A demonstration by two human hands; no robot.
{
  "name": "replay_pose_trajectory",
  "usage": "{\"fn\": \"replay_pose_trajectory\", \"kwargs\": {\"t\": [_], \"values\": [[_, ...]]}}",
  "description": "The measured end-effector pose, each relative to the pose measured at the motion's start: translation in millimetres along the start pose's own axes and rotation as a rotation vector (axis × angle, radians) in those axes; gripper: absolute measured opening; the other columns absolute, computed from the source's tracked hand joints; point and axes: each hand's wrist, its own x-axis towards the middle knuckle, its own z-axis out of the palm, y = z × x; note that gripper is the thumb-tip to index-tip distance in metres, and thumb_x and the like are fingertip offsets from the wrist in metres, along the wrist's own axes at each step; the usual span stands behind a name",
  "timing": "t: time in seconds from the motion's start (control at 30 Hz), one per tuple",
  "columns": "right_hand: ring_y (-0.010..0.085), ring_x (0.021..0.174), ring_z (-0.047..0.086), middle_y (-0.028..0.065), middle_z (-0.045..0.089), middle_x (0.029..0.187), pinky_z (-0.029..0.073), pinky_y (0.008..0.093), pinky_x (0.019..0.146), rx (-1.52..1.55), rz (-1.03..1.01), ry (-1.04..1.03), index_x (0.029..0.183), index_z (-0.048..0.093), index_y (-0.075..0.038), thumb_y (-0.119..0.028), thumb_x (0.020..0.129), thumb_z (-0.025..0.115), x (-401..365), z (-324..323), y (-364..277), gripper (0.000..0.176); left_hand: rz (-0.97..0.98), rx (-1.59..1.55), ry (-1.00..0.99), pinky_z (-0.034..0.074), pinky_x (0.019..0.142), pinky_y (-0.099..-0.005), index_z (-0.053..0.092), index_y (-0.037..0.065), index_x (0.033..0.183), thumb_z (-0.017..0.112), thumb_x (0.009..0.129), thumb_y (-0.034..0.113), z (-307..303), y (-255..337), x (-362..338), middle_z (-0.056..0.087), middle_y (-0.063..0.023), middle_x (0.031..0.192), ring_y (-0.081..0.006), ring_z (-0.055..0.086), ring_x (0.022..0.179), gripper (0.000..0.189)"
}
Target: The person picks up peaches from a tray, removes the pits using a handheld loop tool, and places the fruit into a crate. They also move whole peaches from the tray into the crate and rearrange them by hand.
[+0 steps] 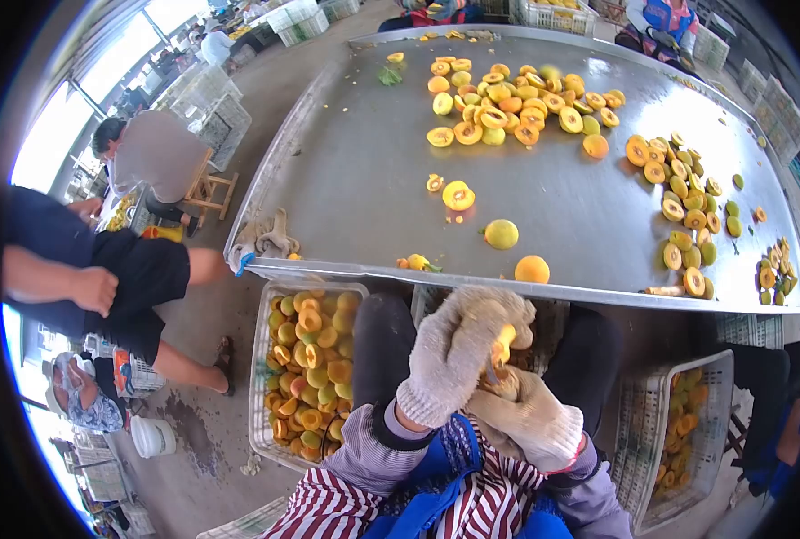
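Both my hands wear knitted work gloves and meet above my lap, below the table's near edge. My left hand (449, 355) is closed around a yellow peach (506, 340), mostly covered by the glove. Close below it, my right hand (535, 420) grips a small knife-like tool (502, 384); a brownish handle and a bit of dark blade show against the fruit. Its exact shape is hidden by the fingers. On the metal table (355, 171) ahead, a whole peach (532, 269) and a greenish-yellow peach (501, 234) lie nearest my hands.
Piles of halved peaches (508, 99) cover the table's far middle and right side. A crate of peach halves (310, 377) stands left of my legs, another crate (629, 431) to the right. A cloth glove (270, 235) lies at the left corner. A person (103, 269) stands at left.
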Motion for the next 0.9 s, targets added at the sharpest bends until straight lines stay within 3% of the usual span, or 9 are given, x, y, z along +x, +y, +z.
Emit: {"fn": "replay_pose_trajectory", "kwargs": {"t": [0.17,0.3,0.43,0.47,0.5,0.7,0.8,0.87,0.9], "values": [[0.0103,0.042,0.047,0.0035,0.054,0.059,0.033,0.0245,0.037,0.169,0.133,-0.123,0.084,0.059,-0.001,-0.015,0.088,0.070,-8,-13,2,0.018,0.085,0.435,-0.053,0.057,0.074,-0.0278,0.068,-0.003,0.109,0.062,0.099,0.014,3,12,1,0.073,-0.0117,0.098,-0.0140,0.070,0.083,0.021],[0.0126,0.038,0.046,0.0042,0.054,0.056,0.033,0.0266,0.036,0.154,0.085,-0.029,0.087,0.061,-0.001,-0.015,0.089,0.072,-13,-3,-1,0.018,-0.137,0.564,-0.044,0.056,0.073,-0.0259,0.068,0.003,0.113,0.065,0.098,0.017,6,19,5,0.073,-0.0060,0.094,-0.0116,0.070,0.083,0.021],[0.0144,0.038,0.047,0.0048,0.051,0.054,0.033,0.0284,0.035,0.212,0.076,-0.047,0.088,0.060,0.000,-0.015,0.088,0.071,-17,-9,2,0.019,0.296,0.676,-0.031,0.057,0.082,-0.0336,0.066,0.004,0.115,0.069,0.093,0.014,11,17,0,0.072,-0.0113,0.111,-0.0283,0.072,0.092,0.024],[0.0147,0.039,0.048,0.0060,0.052,0.055,0.035,0.0287,0.036,0.275,0.074,-0.061,0.088,0.059,0.001,-0.011,0.087,0.070,-19,-9,2,0.017,0.292,0.729,-0.034,0.057,0.081,-0.0336,0.067,0.005,0.115,0.070,0.092,0.016,14,21,-1,0.072,-0.0104,0.111,-0.0289,0.071,0.094,0.025],[0.0104,0.038,0.043,-0.0024,0.050,0.056,0.032,0.0242,0.035,0.221,0.039,-0.130,0.087,0.057,-0.012,-0.027,0.092,0.071,-25,-4,-4,0.021,0.289,0.781,-0.037,0.057,0.080,-0.0336,0.067,0.006,0.115,0.070,0.092,0.017,16,22,-1,0.072,-0.0096,0.112,-0.0295,0.071,0.095,0.026],[0.0092,0.038,0.042,-0.0023,0.047,0.056,0.030,0.0239,0.034,0.152,0.066,0.034,0.083,0.056,-0.014,-0.031,0.091,0.071,-27,-12,18,0.025,0.564,0.902,-0.008,0.056,0.074,-0.0344,0.065,0.014,0.121,0.066,0.093,0.025,11,3,-1,0.067,-0.0057,0.123,-0.0280,0.070,0.089,0.030],[0.0105,0.038,0.043,-0.0010,0.047,0.056,0.031,0.0242,0.034,0.266,0.008,-0.065,0.086,0.056,-0.010,-0.027,0.093,0.068,-32,-3,10,0.021,0.451,0.981,-0.038,0.055,0.077,-0.0347,0.065,0.014,0.119,0.063,0.096,0.027,13,17,-1,0.068,-0.0064,0.118,-0.0273,0.070,0.090,0.027],[0.0107,0.039,0.044,-0.0010,0.047,0.056,0.032,0.0247,0.034,0.252,0.003,-0.118,0.087,0.056,-0.009,-0.026,0.094,0.067,-31,0,3,0.021,-0.107,0.898,-0.182,0.055,0.078,-0.0350,0.065,0.012,0.118,0.062,0.098,0.029,12,27,6,0.069,-0.0073,0.112,-0.0274,0.070,0.091,0.026],[0.0113,0.038,0.043,-0.0003,0.047,0.056,0.032,0.0251,0.033,0.276,-0.028,-0.164,0.089,0.056,-0.008,-0.024,0.094,0.065,-31,-2,6,0.019,-0.092,0.904,-0.181,0.055,0.078,-0.0350,0.065,0.012,0.118,0.062,0.098,0.029,11,25,6,0.069,-0.0073,0.112,-0.0274,0.070,0.091,0.026]]}}
